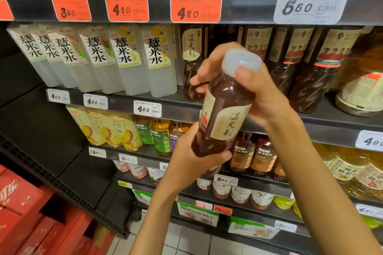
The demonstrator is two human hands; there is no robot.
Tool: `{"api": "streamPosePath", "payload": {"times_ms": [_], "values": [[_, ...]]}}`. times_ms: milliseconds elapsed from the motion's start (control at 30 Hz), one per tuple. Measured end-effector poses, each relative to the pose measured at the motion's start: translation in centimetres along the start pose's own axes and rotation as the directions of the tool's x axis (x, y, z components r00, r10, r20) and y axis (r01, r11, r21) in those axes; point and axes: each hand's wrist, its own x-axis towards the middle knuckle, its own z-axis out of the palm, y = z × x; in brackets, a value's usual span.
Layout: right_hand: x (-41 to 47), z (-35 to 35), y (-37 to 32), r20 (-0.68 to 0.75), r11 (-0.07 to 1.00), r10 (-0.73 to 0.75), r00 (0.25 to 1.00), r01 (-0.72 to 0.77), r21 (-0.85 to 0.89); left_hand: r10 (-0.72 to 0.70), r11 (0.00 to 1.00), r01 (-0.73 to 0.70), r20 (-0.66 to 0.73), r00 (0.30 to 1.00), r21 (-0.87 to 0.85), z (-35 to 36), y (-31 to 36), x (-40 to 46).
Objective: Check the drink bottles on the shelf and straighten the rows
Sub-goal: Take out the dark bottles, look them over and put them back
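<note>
A: Dark metal shelf [170,102] as landmark, with white price tags [147,109] along its front edge. Above it, another shelf edge with orange tags [126,8] and one white tag. Dim store aisle; below the shelf, pale tiled floor [186,240], and to the lower left of it, red cartons [31,209].

B: And standing on the shelf?

A: At its left part, a row of pale bottles [124,62] with big black characters, leaning in the wide lens. At its right part, dark bottles [298,64] with cream labels, upright. Under the shelf, yellow juice packs, green tea bottles, more rows lower down.

B: Where the task's bottle [223,109]?

A: In front of the shelf, not on it, raised in both hands before the gap between the single dark bottle and the other dark ones. Brown drink, cream label, whitish cap [241,64].

B: Which way pointing?

A: Long axis tilted: cap up, toward the camera and a little right; bottom down and left. Label facing the camera.

B: Hands?

A: Right hand [255,89] grasping the neck just under the cap, thumb tip pressed on the cap edge, fingers curled round the far side. Left hand [192,157] cupping the bottom, thumb laid across the lower front, fingers wrapped under.
</note>
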Motion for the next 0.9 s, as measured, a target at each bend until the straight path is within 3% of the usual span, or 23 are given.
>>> {"api": "streamPosePath", "payload": {"times_ms": [100,167,267,400,467,600,700,767,833,900], "values": [[0.0,-0.4,1.2,-0.015,0.946,0.194,0.981,-0.183,0.268,-0.088,0.991,0.098,0.108,0.99,-0.09,0.3,-0.5,-0.4],[0.2,-0.2,1.9,-0.102,0.95,0.264,0.959,-0.241,0.199,-0.139,0.967,0.169,0.16,0.977,-0.191,0.7,-0.8,-0.7],[0.6,0.6,2.1,-0.24,0.98,0.201,0.95,-0.199,0.033,-0.243,0.905,0.26,0.094,0.966,-0.335,0.8,-0.8,-1.0],[0.8,0.9,1.6,-0.397,0.993,0.116,0.91,-0.119,0.018,-0.269,0.909,0.246,-0.023,0.963,-0.336,-0.1,-0.3,-1.0],[1.0,0.6,1.5,-0.404,0.986,0.157,0.901,-0.116,0.123,-0.284,0.884,0.263,0.003,0.959,-0.387,-0.3,-0.2,-1.1],[1.2,0.2,2.0,-0.286,0.913,0.326,0.901,-0.223,0.341,-0.213,0.756,0.318,0.244,0.946,-0.572,0.0,0.4,-1.5],[1.1,0.4,2.4,-0.22,0.872,0.351,0.91,-0.233,0.43,-0.225,0.753,0.353,0.287,0.931,-0.555,0.1,0.3,-1.5],[1.0,0.5,2.2,-0.266,0.901,0.319,0.91,-0.204,0.383,-0.287,0.832,0.326,0.153,0.946,-0.449,0.1,0.4,-1.3],[0.9,0.7,1.9,-0.39,0.959,0.261,0.883,-0.189,0.213,-0.308,0.89,0.294,0.015,0.951,-0.348,0.1,1.0,-0.9],[0.8,0.9,1.7,-0.476,0.982,0.178,0.861,-0.189,0.024,-0.277,0.914,0.255,-0.027,0.96,-0.316,0.5,1.5,-0.5]]}}
